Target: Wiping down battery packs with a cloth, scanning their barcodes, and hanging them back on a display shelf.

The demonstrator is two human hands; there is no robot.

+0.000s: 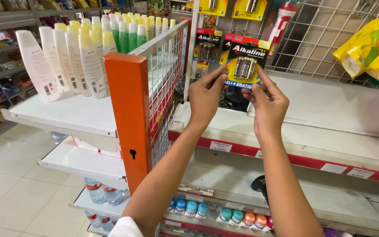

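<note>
- While both arms reach up toward the wire display panel [330,39], the person holds a black-and-yellow battery pack [245,66] in front of it, above the white shelf [330,105] with its red price rail.
- Left hand [205,98]: fingers closed on the pack's lower left edge, thumb and forefinger pinching the card.
- Right hand [267,103]: fingers closed on the lower right edge, thumb at the front of the card.
- Position of the pack: upright, face toward the camera, level with two like packs [207,46] that hang just behind and to its left.
- Whether the pack's hang hole sits on a peg cannot be told; the top edge is partly lost against the packs behind.
- Judgement on handling: an edge grip of this kind suits a thin card. Keeping it square to the panel and both hands level should stop it twisting.
- Judgement on risk: the blister is the heavy part, so a one-sided pinch could tip the card.
- Surroundings: an orange shelf post [130,109] with a wire divider stands to the left, white and green bottles [75,52] beyond it, yellow pouches [373,46] at far right.
</note>
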